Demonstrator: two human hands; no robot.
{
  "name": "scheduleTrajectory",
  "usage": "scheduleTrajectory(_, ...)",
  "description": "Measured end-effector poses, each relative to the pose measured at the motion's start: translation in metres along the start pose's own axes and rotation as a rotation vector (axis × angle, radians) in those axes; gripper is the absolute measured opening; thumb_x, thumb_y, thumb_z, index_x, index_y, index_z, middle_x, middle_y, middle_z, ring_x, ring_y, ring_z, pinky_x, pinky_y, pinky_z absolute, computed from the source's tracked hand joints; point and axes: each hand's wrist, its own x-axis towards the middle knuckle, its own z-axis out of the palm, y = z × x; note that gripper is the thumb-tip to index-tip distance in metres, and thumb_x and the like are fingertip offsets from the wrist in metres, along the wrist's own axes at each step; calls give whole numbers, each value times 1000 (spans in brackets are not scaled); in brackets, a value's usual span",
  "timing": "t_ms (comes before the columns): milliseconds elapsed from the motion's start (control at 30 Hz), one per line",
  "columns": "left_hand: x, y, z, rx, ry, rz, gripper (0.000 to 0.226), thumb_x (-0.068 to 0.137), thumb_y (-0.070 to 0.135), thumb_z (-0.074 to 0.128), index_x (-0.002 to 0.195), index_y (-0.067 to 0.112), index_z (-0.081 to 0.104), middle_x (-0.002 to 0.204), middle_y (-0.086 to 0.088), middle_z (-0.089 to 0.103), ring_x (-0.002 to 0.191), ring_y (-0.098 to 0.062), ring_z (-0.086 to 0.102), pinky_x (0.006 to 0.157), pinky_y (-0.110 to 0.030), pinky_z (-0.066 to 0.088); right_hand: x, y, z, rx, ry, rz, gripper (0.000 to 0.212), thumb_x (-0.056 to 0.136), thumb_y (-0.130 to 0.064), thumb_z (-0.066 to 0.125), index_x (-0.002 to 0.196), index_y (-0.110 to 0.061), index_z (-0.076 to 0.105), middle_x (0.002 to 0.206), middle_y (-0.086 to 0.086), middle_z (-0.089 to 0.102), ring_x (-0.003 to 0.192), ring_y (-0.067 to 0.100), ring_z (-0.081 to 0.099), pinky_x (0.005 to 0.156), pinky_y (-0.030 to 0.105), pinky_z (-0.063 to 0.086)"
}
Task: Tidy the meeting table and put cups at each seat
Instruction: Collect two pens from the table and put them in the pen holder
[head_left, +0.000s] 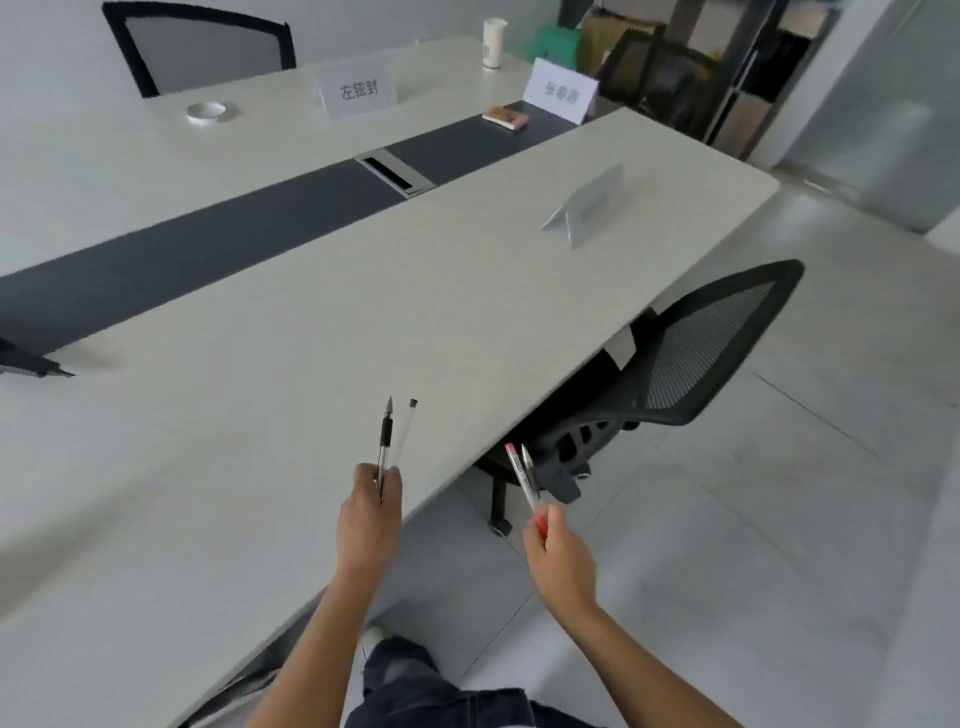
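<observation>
White laminate surface (260, 322), split lengthwise by a dark central strip (182, 249), fills most of the view. One mesh chair (717, 353) is tucked under its near edge and a second chair (208, 49) stands at the far side. Three folded name cards mark seats: two across the strip (357, 92) (561, 93), and one on the near half (589, 208).

The only cup in view, a paper cup (493, 44), stands upright near the far end of the surface, well apart from the person. It is judged light and thin-walled, easily crushed or tipped, and best taken round the middle of the wall with a gentle grip. A shallow white dish (207, 111) and a small packet (505, 117) lie on the far half, not yet cleared.

Both forearms reach forward, the hands apart, each closed round pens.

- **Left hand** (370, 512): over the near edge of the surface, knuckles towards the camera, gripping two black-trimmed pens (385, 441) by their lower ends, the pens pointing up and away.
- **Right hand** (558, 558): off the edge, above the floor, pinching a red pen (522, 478) and a second pen beside it by their lower ends.

The pens are judged stiff, light and smooth, and may slide against each other when bundled.
</observation>
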Motion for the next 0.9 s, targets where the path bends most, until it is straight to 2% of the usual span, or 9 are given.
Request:
scheduleTrajectory(67,-32,13,39,-9,-127,53,30,94,22,38,67,16,29,57,-3,37,51,-21,32,49,-33,25,-20,33,-22,30,36,63,29,93,-18,41,68,-30,30,50,-9,34,43,6,32,43,18,25)
scheduleTrajectory(200,-101,26,119,39,-357,123,32,95,28,39,66,16,28,57,1,33,50,-16,28,50,-30,26,-71,114,-63,120,157,239,12,94,-20,40,82,-18,39,51,-5,39,44,9,35,43,19,27)
scheduleTrajectory(367,-171,36,192,174,-587,200,30,95,26,38,67,18,30,55,-1,37,48,-16,33,48,-31,27,-120,197,-124,386,559,561,14,93,-18,40,83,-9,44,55,2,45,50,18,43,50,30,35)
scheduleTrajectory(433,-187,45,207,222,-618,255,31,95,25,38,66,19,30,54,-1,35,48,-17,33,48,-32,26,-135,219,-138,468,649,658,15,93,-17,39,82,-10,45,57,2,46,52,20,44,55,32,40)
scheduleTrajectory(567,-195,64,233,266,-631,323,34,94,23,41,62,15,33,54,-2,34,50,-18,32,51,-33,27,-150,243,-139,528,620,745,17,93,-18,39,79,-11,45,57,2,46,52,19,45,52,28,38)
scheduleTrajectory(667,-193,75,253,272,-675,328,30,94,20,40,69,5,44,56,-1,35,51,-17,31,50,-31,26,-144,257,-149,536,598,742,18,93,-18,40,75,-13,43,57,1,45,51,15,42,49,27,34)
scheduleTrajectory(767,-185,88,274,222,-675,276,32,94,23,40,66,9,46,55,0,37,50,-15,33,50,-31,26,-132,270,-167,537,606,749,17,92,-19,41,77,-12,45,56,0,44,50,13,41,49,25,35)
scheduleTrajectory(900,-163,118,320,178,-646,256,40,96,33,35,67,9,48,55,0,40,52,-16,37,51,-31,29,-102,292,-203,492,618,731,25,93,-19,42,68,-18,40,54,-2,41,48,12,37,48,24,33)
